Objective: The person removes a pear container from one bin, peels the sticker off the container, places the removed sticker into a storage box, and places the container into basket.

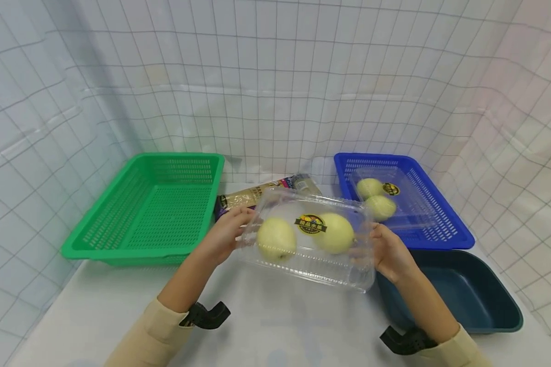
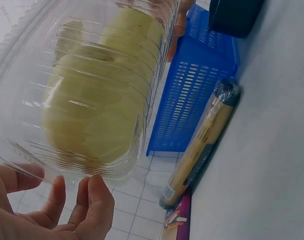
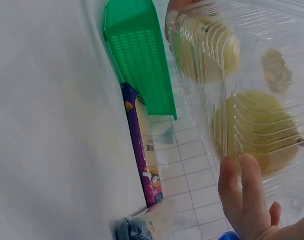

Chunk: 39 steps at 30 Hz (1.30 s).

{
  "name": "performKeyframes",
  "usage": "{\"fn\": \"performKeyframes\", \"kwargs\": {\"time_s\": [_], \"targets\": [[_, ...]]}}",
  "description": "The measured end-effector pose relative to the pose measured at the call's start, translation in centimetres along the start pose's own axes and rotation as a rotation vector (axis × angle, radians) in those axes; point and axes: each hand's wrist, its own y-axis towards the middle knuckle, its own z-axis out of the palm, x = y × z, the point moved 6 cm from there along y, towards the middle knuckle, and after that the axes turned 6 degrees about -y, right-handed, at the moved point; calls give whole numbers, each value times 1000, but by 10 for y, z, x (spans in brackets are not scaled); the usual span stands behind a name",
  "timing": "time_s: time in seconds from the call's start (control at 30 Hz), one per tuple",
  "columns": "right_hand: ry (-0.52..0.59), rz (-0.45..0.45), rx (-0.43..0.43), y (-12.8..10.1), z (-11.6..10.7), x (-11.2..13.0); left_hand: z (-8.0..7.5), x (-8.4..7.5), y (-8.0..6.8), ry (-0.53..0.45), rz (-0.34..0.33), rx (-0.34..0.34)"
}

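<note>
Between my two hands hangs a clear plastic fruit box [image 1: 321,275], raised above the white table and tilted, its right end lower. Inside lie two pale yellow-green round fruits [image 1: 277,238], and a black and gold label [image 1: 310,224] is stuck on the lid. My left hand [image 1: 229,229] holds the box's left end; in the left wrist view the fingers [image 2: 99,210] curl at its edge. The right end is held by my right hand [image 1: 390,252], partly seen through the plastic, with fingertips [image 3: 249,170] against the box wall in the right wrist view.
A green basket [image 1: 179,216] stands at the left. At the back right, a blue basket [image 1: 445,219] holds a similar box [image 1: 413,204] with two fruits. In front of it sits a dark teal basin [image 1: 468,290]. Long printed packages [image 1: 252,196] lie behind the held box.
</note>
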Motion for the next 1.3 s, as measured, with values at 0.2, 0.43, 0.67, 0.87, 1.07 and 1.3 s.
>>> {"fn": "performKeyframes", "kwargs": {"time_s": [0.2,0.43,0.67,0.87,1.07,1.3], "targets": [[-113,45,-217,3,2,-12,-5,8,-14,2,-16,-72],[-132,56,-320,6,8,-29,-14,25,-24,23,-36,-146],[-198,42,-433,9,10,-44,-22,46,-34,48,-55,-173],[-158,113,-417,12,13,-59,-29,54,-42,62,-55,-195],[-179,164,-406,15,12,-70,-36,63,-47,76,-74,-211],[-173,172,-383,17,12,-82,-41,71,-52,67,-73,-216]]}}
